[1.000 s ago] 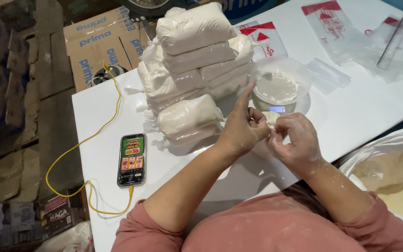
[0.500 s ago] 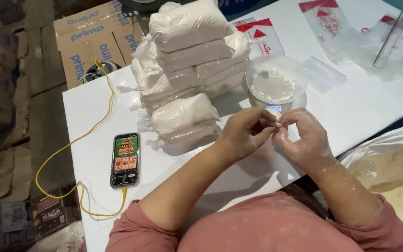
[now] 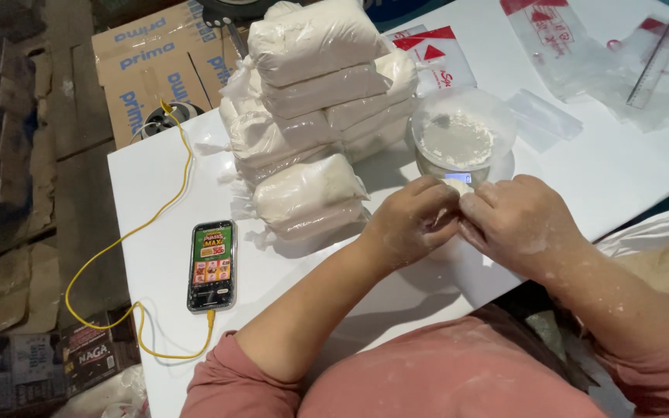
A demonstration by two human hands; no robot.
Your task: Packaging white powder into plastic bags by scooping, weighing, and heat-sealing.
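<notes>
White table (image 3: 156, 178), yellow cable (image 3: 129, 232), pink sleeves (image 3: 218, 371), seemingly white powder bags (image 3: 311, 193).

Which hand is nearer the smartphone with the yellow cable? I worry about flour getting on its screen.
Left. The left hand is between the black smartphone and the right hand, apart from the phone across bare white table. The right hand lies farther off, beside the left.

Left hand (image 3: 410, 224) and right hand (image 3: 522, 223) meet knuckle to knuckle, fingers curled inward and pinched together. Both forearms angle in from below. White powder dusts both hands.
</notes>
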